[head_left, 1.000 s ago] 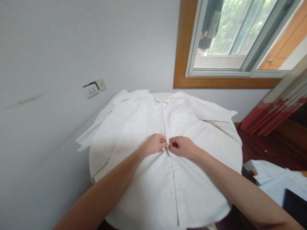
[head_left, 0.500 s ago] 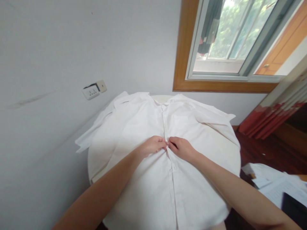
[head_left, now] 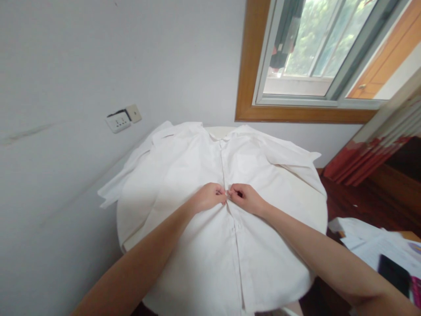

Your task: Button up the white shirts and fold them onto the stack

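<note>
A white long-sleeved shirt (head_left: pixel 194 166) lies spread front side up over a round white table (head_left: pixel 301 193), its collar toward the wall and its hem hanging at the near edge. At the middle of the front placket, my left hand (head_left: pixel 212 196) pinches one edge of the cloth. Right beside it, my right hand (head_left: pixel 245 198) pinches the other edge, its fingers curled and the fingertips almost meeting the left ones. Whatever button sits between the fingertips is too small to make out. Below the hands the placket edges run down to the hem.
A wall with a socket (head_left: pixel 118 122) borders the table on the left and back. A wood-framed window (head_left: pixel 305 114) is at the back right, beside a red and cream curtain (head_left: pixel 348 162). At the lower right are papers (head_left: pixel 368 245) and a dark phone-like object (head_left: pixel 394 274).
Both hands stay at the same spot on the placket, with slight shifts of the fingers. The view has moved a little, showing more of the papers at the right.
</note>
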A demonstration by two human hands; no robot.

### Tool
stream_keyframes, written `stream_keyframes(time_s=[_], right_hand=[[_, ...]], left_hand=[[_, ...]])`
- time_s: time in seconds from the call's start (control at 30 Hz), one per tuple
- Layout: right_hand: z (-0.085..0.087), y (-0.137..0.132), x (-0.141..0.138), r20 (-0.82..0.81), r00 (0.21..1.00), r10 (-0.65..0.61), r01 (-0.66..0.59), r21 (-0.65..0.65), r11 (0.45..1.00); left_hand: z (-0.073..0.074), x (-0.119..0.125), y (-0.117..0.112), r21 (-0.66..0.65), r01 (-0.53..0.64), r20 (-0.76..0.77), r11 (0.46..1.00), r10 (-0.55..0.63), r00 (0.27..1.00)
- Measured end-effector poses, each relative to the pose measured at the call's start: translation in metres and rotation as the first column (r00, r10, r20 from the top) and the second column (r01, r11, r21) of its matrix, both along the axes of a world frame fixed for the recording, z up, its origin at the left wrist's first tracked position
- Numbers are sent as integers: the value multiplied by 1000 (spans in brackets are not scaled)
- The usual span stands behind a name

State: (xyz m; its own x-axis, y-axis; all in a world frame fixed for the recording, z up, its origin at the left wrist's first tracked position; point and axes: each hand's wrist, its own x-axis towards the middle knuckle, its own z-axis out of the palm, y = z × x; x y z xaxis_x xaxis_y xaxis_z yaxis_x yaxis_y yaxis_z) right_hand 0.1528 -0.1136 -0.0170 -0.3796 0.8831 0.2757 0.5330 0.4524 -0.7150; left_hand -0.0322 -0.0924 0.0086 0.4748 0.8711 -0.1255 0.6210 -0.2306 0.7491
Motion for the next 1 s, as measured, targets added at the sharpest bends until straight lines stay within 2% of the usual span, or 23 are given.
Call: stream_keyframes(time_s=[0.17, 0.33, 0.43, 0.57, 0.67, 0.8, 0.9, 1.0], right_hand=[[6, 3, 3, -96, 993, 63, -71, -92, 993], [13, 1, 4, -57, 996, 71, -79, -139, 987], [14, 0, 5, -29, 997, 73, -76, -129, 989], [10, 1, 5, 67, 995, 75, -70, -75, 995], [10, 1, 3, 240, 971, 3, -13, 41, 999], [13, -6, -5, 452, 870, -196, 124, 185, 975], [16, -11, -12, 519, 803, -293, 198, 231, 953], [17, -9, -11, 496, 817, -294, 204, 228, 952]], left_hand=[[4, 0, 0, -37, 18, 40, 999, -16, 999], [7, -1, -2, -175, 25, 109, 984, -6, 994], [2, -1, 0, -190, 30, 154, 981, -1, 988], [-5, -1, 3, -153, 25, 130, 988, -5, 992], [-7, 0, 5, -119, 13, 92, 993, -2, 996], [-4, 0, 5, -108, -8, 41, 994, 12, 999], [-4, 2, 5, -87, -24, 31, 996, 27, 999], [-1, 5, 4, -62, -42, 25, 997, 43, 999]])
